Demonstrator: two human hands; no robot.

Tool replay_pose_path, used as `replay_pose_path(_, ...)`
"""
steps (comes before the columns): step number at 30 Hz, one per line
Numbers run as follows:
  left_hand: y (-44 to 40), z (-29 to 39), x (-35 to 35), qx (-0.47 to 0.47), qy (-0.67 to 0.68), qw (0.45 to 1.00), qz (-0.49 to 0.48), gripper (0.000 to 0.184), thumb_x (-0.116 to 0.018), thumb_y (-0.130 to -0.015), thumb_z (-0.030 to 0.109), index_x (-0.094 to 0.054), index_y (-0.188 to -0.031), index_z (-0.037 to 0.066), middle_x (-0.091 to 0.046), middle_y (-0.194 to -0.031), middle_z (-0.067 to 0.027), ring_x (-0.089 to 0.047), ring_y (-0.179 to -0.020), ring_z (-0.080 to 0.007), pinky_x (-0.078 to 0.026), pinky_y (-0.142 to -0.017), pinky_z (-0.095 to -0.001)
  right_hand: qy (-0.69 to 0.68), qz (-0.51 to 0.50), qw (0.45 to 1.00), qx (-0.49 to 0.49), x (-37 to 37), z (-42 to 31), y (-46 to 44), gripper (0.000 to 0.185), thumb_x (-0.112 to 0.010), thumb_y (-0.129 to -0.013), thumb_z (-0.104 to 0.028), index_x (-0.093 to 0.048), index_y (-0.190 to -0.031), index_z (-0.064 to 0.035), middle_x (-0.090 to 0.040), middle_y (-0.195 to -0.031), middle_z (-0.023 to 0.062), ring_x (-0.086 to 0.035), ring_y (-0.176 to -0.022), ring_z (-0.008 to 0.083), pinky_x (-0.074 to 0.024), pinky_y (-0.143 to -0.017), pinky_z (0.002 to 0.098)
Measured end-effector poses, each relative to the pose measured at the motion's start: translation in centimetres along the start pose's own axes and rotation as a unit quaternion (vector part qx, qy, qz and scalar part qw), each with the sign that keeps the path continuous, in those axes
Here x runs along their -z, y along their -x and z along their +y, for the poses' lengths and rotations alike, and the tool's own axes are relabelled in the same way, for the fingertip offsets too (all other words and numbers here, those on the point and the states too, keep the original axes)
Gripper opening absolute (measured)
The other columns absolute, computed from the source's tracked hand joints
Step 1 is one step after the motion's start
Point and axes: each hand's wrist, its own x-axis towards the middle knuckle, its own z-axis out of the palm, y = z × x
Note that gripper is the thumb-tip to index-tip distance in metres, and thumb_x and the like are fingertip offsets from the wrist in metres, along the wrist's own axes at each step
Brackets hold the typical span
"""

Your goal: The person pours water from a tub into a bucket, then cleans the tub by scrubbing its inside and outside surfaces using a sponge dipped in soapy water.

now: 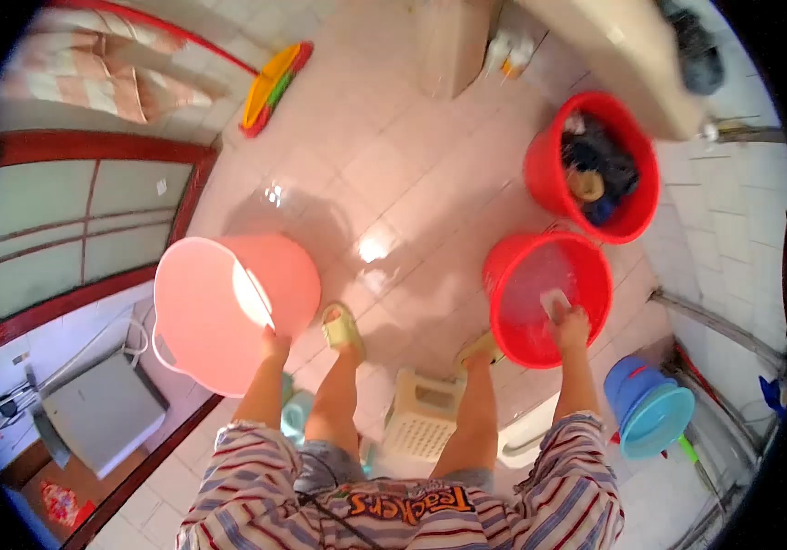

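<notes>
My left hand is closed on the near rim of a large pink tub, which is tilted so that its mouth faces left. My right hand reaches into a red bucket of cloudy water. Its fingers are closed round a small pale, flat object, whose kind I cannot make out. Just beyond stands a second red bucket, with dark clothes and a tan item inside.
A beige plastic stool stands between my legs. Blue and turquoise basins are at the lower right. A broom leans at the upper left, beside a red-framed door. The tiled floor has shiny wet-looking patches.
</notes>
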Motion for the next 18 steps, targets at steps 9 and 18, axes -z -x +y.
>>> replay_pose_path(9, 3.7, 0.1, 8.1, 0.060, 0.049, 0.993, -0.084, 0.044, -0.072, -0.073, 0.026, -0.061, -0.105, -0.001, -0.066, -0.083, -0.0111, -0.063, -0.073, -0.0208, -0.051, -0.063, -0.0330, -0.379, -0.087, 0.911, -0.134, 8.7, -12.9, 8.1, 0.047, -0.055, -0.082, -0.035, -0.056, -0.118, -0.0042, -0.060, -0.095, 0.0082, -0.060, -0.087, 0.0247, -0.0495, -0.077, 0.0453)
replay_pose_path(18, 9.1, 3.5, 16.3, 0.112, 0.231, 0.957, -0.135, 0.031, -0.061, -0.084, 0.022, -0.055, -0.108, 0.002, -0.064, -0.090, -0.0104, -0.064, -0.074, -0.0202, -0.049, -0.061, -0.0313, -0.775, -0.402, 0.480, -0.088, 14.7, -30.6, 12.6, 0.042, -0.059, -0.085, -0.016, -0.045, -0.122, -0.0020, -0.057, -0.106, 0.0139, -0.058, -0.097, 0.0315, -0.0481, -0.088, 0.0458)
